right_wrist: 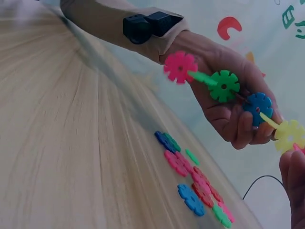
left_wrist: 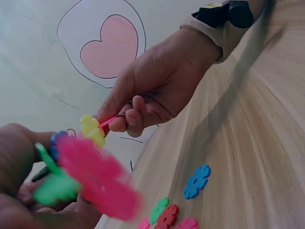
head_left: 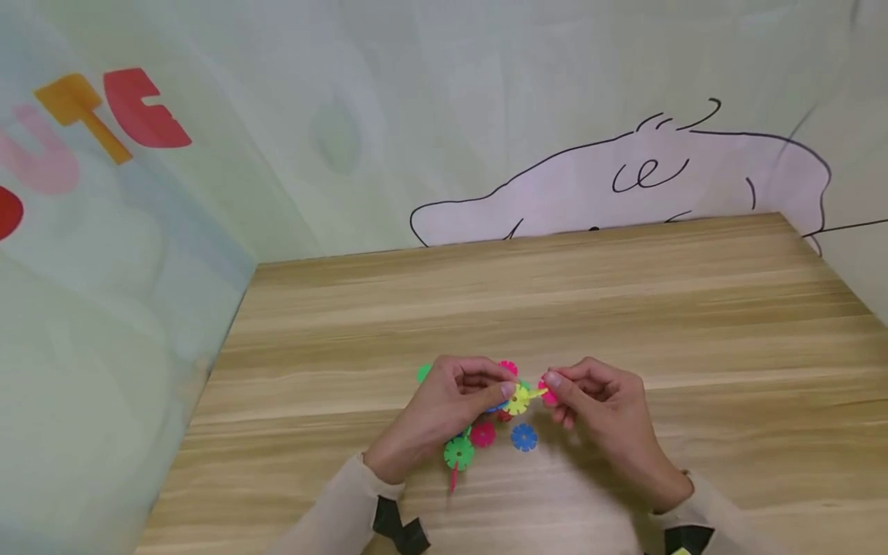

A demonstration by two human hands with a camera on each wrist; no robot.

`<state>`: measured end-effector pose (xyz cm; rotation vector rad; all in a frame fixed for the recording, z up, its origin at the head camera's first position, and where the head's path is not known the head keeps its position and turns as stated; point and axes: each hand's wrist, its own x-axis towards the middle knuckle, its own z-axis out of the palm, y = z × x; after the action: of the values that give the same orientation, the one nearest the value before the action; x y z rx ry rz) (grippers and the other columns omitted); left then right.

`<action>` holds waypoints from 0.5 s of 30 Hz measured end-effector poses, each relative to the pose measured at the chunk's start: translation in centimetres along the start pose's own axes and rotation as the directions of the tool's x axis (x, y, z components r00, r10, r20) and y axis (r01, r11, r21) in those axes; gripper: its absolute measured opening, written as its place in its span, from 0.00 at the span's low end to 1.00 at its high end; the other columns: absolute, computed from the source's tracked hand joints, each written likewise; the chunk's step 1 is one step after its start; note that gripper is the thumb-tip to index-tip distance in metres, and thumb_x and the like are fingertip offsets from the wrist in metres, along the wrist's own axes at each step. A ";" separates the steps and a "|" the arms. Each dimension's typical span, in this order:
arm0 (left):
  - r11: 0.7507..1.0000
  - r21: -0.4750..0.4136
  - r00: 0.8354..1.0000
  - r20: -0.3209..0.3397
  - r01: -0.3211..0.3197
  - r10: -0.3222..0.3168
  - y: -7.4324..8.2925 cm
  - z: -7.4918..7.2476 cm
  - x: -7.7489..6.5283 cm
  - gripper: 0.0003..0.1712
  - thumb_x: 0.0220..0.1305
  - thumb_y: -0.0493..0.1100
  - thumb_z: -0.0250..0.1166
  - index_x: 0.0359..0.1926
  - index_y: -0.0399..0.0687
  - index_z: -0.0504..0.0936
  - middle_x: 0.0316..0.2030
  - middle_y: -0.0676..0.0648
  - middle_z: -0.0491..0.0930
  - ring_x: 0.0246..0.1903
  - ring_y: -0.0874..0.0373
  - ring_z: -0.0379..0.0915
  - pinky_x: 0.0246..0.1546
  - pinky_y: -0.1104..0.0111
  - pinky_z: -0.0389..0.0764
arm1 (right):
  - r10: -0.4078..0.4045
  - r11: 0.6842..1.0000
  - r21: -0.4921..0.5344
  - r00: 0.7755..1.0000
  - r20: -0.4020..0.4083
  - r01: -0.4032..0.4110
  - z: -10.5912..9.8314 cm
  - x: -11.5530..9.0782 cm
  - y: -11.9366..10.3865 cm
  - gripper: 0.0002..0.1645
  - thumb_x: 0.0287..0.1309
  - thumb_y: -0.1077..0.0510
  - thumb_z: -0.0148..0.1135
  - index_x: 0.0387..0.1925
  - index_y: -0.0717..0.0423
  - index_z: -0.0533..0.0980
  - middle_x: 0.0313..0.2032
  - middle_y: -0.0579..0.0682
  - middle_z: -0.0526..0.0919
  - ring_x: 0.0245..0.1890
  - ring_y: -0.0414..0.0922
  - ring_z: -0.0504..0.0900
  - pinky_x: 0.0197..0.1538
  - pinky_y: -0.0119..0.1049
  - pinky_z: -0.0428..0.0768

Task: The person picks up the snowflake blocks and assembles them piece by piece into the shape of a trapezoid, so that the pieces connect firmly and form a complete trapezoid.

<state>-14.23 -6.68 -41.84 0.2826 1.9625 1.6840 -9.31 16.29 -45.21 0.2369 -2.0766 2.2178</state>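
A chain of notched plastic flower discs hangs from my left hand [head_left: 444,405], whose thumb and fingers pinch it near a blue disc [right_wrist: 259,109]. From there the chain runs down through a green disc [right_wrist: 224,86] to a pink disc [right_wrist: 180,67] at its loose end, below the left wrist. Toward the right, yellow discs [head_left: 517,400] stick out past the left fingertips. My right hand [head_left: 620,412] pinches a bright pink disc [head_left: 548,390] between thumb and fingers, at the outer yellow disc's edge. The fingers partly cover this join.
Loose discs lie on the wooden table [head_left: 333,308] beneath the hands, among them a blue disc [head_left: 524,437], a pink disc [head_left: 483,434] and a green disc [head_left: 424,373]. A printed fabric wall [head_left: 333,116] stands behind the table and along its left side.
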 end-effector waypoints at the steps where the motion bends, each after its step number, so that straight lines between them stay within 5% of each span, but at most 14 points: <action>1: 1.000 0.017 1.000 -0.002 0.010 -0.010 0.1 0.0 -0.1 0.14 0.71 0.44 0.73 0.51 0.42 0.90 0.40 0.50 0.92 0.36 0.63 0.84 0.41 0.70 0.86 | -0.008 1.000 0.007 1.000 0.013 0.008 0.2 0.0 0.0 0.08 0.71 0.69 0.66 0.42 0.75 0.82 0.26 0.43 0.91 0.21 0.36 0.86 0.24 0.32 0.85; 7: 0.998 0.050 0.996 0.068 0.048 -0.052 0.2 -1.1 -0.9 0.15 0.72 0.49 0.72 0.56 0.51 0.89 0.36 0.53 0.89 0.34 0.64 0.78 0.37 0.73 0.76 | -0.003 0.998 -0.055 0.995 0.098 0.009 0.8 0.6 0.1 0.12 0.78 0.66 0.59 0.46 0.74 0.83 0.26 0.48 0.90 0.23 0.38 0.87 0.26 0.36 0.87; 10: 0.998 0.048 0.996 0.064 0.051 -0.054 0.1 -1.9 -1.3 0.16 0.75 0.49 0.70 0.58 0.50 0.89 0.47 0.49 0.91 0.39 0.64 0.81 0.41 0.72 0.80 | 0.048 0.953 -0.304 0.991 0.127 -0.007 0.7 1.4 0.5 0.12 0.79 0.62 0.58 0.49 0.66 0.85 0.28 0.51 0.89 0.24 0.38 0.85 0.29 0.34 0.86; 12: 0.998 0.038 0.997 0.054 0.050 -0.052 0.1 -2.1 -1.6 0.17 0.77 0.49 0.68 0.60 0.48 0.88 0.56 0.46 0.90 0.44 0.64 0.83 0.48 0.72 0.82 | 0.060 0.853 -0.521 0.986 0.155 0.030 0.9 2.2 0.8 0.10 0.76 0.60 0.64 0.49 0.61 0.86 0.28 0.50 0.87 0.25 0.36 0.80 0.31 0.31 0.82; 15: 0.998 -0.008 0.996 0.065 0.055 -0.055 0.5 -2.2 -1.9 0.19 0.80 0.47 0.65 0.64 0.44 0.86 0.57 0.43 0.88 0.41 0.63 0.80 0.44 0.73 0.81 | 0.054 0.624 -0.772 0.979 0.195 0.120 1.4 2.8 1.0 0.10 0.66 0.56 0.75 0.45 0.57 0.86 0.33 0.47 0.85 0.27 0.36 0.74 0.31 0.31 0.75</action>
<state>-13.92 -9.39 -40.73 0.2740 1.8973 1.6285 -12.17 14.74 -45.64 0.4166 -2.8766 1.0771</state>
